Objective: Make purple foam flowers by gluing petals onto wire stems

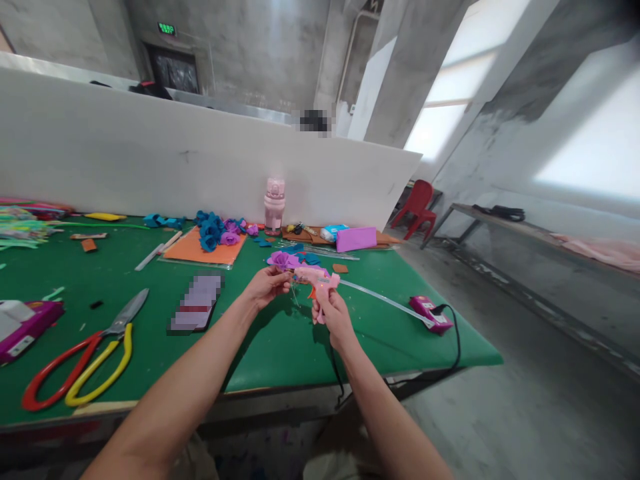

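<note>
My right hand is wrapped round the handle of a pink glue gun. A long clear glue stick sticks out of the gun's back end toward the right. In the fingers of my left hand is a purple paper flower, pinched near its base. The gun's nozzle points left, close to the flower and my left fingertips; whether it touches is too small to tell. Thin strands of glue hang below my left fingers. Blue paper scraps lie just behind the gun.
On the green table are large scissors, a phone, blue and purple flowers on an orange sheet, and a pink bottle. A purple power strip with a black cable sits right. A white partition stands behind.
</note>
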The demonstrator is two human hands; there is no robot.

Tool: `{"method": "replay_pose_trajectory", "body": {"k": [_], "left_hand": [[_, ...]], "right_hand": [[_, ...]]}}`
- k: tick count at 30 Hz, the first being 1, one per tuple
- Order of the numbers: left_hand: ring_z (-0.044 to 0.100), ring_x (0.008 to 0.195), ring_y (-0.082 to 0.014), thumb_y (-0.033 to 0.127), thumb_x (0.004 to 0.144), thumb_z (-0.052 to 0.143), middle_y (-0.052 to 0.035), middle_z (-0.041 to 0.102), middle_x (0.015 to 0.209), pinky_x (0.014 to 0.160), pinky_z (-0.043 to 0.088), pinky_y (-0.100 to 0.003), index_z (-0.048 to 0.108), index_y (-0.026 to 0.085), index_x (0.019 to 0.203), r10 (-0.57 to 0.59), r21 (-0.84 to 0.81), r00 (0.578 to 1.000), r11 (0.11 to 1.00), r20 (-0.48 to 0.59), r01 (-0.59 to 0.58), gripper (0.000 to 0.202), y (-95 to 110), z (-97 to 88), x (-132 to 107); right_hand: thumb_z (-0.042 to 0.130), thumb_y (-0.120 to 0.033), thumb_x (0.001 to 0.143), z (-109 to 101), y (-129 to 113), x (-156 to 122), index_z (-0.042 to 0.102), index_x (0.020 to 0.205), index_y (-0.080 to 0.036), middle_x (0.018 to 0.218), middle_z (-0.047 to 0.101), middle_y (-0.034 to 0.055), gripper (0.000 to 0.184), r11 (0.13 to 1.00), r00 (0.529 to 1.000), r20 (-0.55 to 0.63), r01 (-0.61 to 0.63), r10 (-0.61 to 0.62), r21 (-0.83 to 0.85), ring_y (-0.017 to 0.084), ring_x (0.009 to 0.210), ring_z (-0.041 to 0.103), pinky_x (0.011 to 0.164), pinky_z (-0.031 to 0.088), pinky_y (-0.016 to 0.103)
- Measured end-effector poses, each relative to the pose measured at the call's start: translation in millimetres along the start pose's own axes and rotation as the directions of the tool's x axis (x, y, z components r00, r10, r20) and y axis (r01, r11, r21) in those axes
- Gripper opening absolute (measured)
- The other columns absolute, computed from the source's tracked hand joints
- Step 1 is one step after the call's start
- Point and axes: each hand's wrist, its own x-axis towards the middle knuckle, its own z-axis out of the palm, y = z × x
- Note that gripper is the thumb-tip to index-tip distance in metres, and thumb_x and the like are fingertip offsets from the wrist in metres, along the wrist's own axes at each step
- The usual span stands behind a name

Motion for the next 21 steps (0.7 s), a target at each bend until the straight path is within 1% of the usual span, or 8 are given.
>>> {"method": "replay_pose_trajectory", "body": {"k": [4,12,16,21], "left_hand": [[0.055,0.044,-0.0072,0.009,0.062,0.074,-0.0014,0.06,0.056,0.043,0.047,-0.018,0.057,0.009,0.065,-0.005,0.015,1.0,1.0,0.009,0.005,0.018,-0.6,-1.3,0.3],[0.056,0.044,-0.0082,0.009,0.061,0.075,-0.001,0.06,0.057,0.044,0.047,-0.019,0.056,0.01,0.065,-0.001,0.019,1.0,1.0,0.013,0.001,0.02,-1.4,-2.5,0.9],[0.056,0.044,-0.0079,0.008,0.06,0.075,-0.0006,0.06,0.056,0.043,0.047,-0.018,0.055,0.011,0.063,-0.002,0.016,1.0,1.0,-0.007,0.003,0.021,-2.0,-2.6,1.5],[0.056,0.045,-0.0083,0.01,0.06,0.076,-0.0009,0.06,0.057,0.043,0.047,-0.018,0.056,0.011,0.065,-0.001,0.019,1.0,1.0,0.002,0.001,0.021,-1.9,-2.5,1.2]], "right_hand": [[0.063,-0.056,0.067,0.3,0.5,2.5,0.046,0.082,-0.019,0.051,0.045,-0.0096,0.043,1.0,1.0,-0.005,0.015,-0.015,0.017,0.005,0.037,0.042,0.034,0.036,0.016],[0.062,-0.055,0.068,2.6,4.9,5.1,0.046,0.082,-0.019,0.05,0.045,-0.0093,0.042,1.0,1.0,0.004,0.002,-0.002,-0.025,0.005,0.037,0.042,0.034,0.036,0.017],[0.062,-0.054,0.069,2.1,2.8,1.7,0.047,0.084,-0.019,0.051,0.045,-0.0094,0.041,1.0,1.0,-0.003,0.001,-0.001,-0.025,0.005,0.038,0.042,0.034,0.036,0.016],[0.061,-0.055,0.07,4.7,-0.2,2.6,0.047,0.083,-0.019,0.05,0.045,-0.0095,0.04,0.999,0.999,0.003,0.032,-0.032,-0.012,0.005,0.037,0.041,0.034,0.036,0.017]]}}
